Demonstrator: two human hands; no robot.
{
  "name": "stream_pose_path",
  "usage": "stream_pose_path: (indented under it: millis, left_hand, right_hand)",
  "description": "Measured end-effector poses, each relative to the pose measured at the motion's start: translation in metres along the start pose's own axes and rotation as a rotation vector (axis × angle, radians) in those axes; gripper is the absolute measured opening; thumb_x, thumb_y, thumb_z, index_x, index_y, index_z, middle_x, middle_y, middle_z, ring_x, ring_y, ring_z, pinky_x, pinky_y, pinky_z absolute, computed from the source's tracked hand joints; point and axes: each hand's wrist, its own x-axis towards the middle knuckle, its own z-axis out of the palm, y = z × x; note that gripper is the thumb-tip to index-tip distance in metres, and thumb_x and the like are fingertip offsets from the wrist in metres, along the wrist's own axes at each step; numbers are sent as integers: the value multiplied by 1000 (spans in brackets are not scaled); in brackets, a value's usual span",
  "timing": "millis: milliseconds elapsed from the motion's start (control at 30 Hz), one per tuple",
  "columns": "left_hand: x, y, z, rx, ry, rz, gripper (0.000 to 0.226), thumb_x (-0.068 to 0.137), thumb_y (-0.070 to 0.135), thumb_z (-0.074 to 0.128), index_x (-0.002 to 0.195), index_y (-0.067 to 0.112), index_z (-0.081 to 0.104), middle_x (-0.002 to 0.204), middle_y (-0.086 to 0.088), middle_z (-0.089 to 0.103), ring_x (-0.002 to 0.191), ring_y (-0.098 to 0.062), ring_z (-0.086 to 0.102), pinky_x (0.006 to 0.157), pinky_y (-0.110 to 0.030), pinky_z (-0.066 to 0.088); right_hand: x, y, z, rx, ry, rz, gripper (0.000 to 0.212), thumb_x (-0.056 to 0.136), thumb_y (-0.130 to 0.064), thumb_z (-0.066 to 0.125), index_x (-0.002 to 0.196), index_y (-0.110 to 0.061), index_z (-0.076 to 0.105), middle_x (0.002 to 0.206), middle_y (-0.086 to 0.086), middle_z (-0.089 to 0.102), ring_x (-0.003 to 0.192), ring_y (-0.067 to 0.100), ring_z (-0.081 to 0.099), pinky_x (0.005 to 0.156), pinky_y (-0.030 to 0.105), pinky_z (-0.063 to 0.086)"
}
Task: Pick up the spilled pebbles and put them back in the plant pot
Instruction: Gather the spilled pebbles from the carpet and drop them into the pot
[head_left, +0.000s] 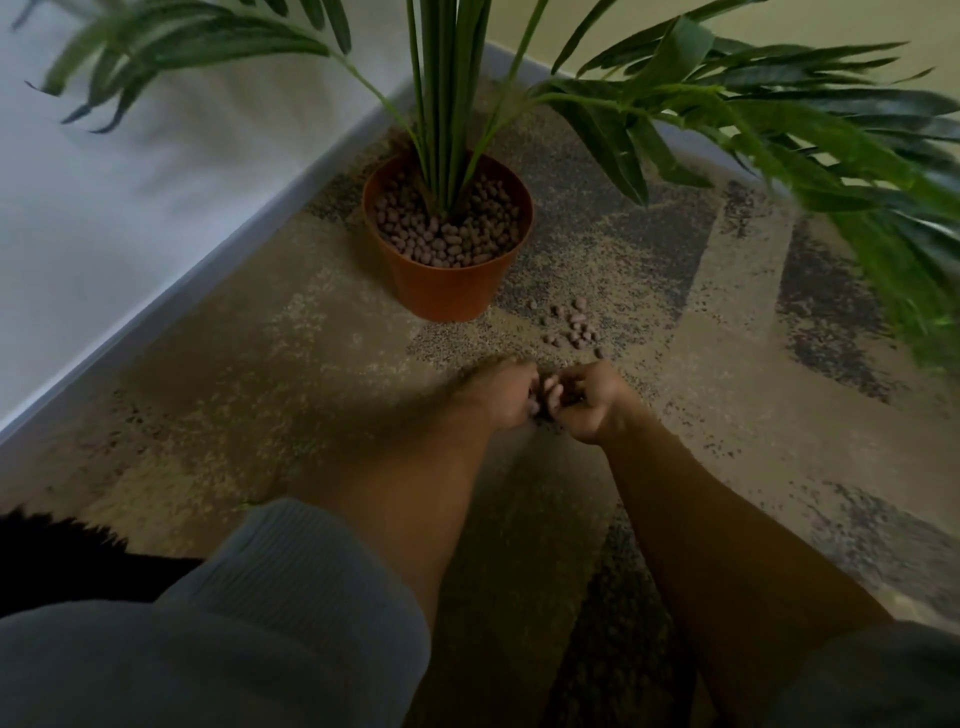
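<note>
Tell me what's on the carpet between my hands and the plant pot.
Head view: a loose cluster of spilled pebbles lies between the hands and the orange pot.

Orange pot (444, 283), green fronds (727, 93).
Pinkish-brown pebbles (574, 327) lie on a tan carpet (260, 364) mottled with dark grey; grey sleeves (291, 597).

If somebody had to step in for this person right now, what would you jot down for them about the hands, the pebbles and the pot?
Left hand: blurred, fingers curled, next to the right hand low over the carpet; a few pebbles seem to sit between the two.
Right hand: fingers curled, apparently gathering those pebbles.
Spilled pebbles: a small cluster still on the carpet, right of the pot's base and just beyond the hands.
Plant pot: upright, orange, already well filled with pebbles around the stems.
Done: cannot tell how many went back.
Left: collect the cluster and drop everything into the pot.
</note>
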Motion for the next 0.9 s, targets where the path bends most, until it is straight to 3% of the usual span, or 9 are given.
stream_pose_path:
  millis: [133,333,467,567,667,800,900]
  left_hand:
    - [-9,-3,4,-280,51,-95,12,88,24,65,99,22,61,103,-1,62,89,-16,58,77,-35,50]
    - [-33,-22,-5,-1126,57,-379,9,93,18,60,100,23,62,105,-1,66,90,-12,65,79,-27,56]
    - [-53,-42,-17,-1759,73,-473,16,95,12,46,96,8,61,81,-4,60,72,-13,57,63,-23,56]
    - [-64,-51,-23,-1959,198,-515,22,93,16,42,91,7,62,80,-6,60,72,-15,56,63,-24,52]
    - [-71,-56,-34,-2096,367,-601,30,99,27,40,88,9,61,81,-6,60,72,-15,58,60,-22,51]
    - [-76,-68,-59,-2201,609,-731,34,103,25,33,117,11,61,82,-4,63,72,-11,62,55,-17,52]
    - [-74,-62,-87,-2238,708,-682,38,103,22,30,127,14,58,87,-1,65,73,-8,63,53,-14,51]
  right_hand:
    - [-1,10,-2,-24,75,-29,31,98,-17,37,71,-10,52,70,5,54,68,16,53,61,24,40]
    - [-3,25,2,110,60,-118,27,98,-13,38,78,-7,55,81,10,58,81,23,61,69,24,52]
    - [-8,34,11,200,-63,-128,26,100,-10,36,86,-4,57,90,13,62,91,26,64,79,30,56]
    - [-14,38,24,215,-165,-142,23,101,-12,34,100,-3,56,98,15,65,96,28,65,86,35,56]
    - [-21,37,39,254,-246,-143,24,100,-11,34,99,-1,57,101,18,67,95,30,67,82,35,57]
    - [-31,33,59,322,-354,-121,27,100,-10,34,96,3,58,99,25,70,88,31,73,83,33,60]
    - [-41,26,76,356,-450,-120,28,102,-13,33,110,4,54,99,26,70,88,35,73,84,36,59]
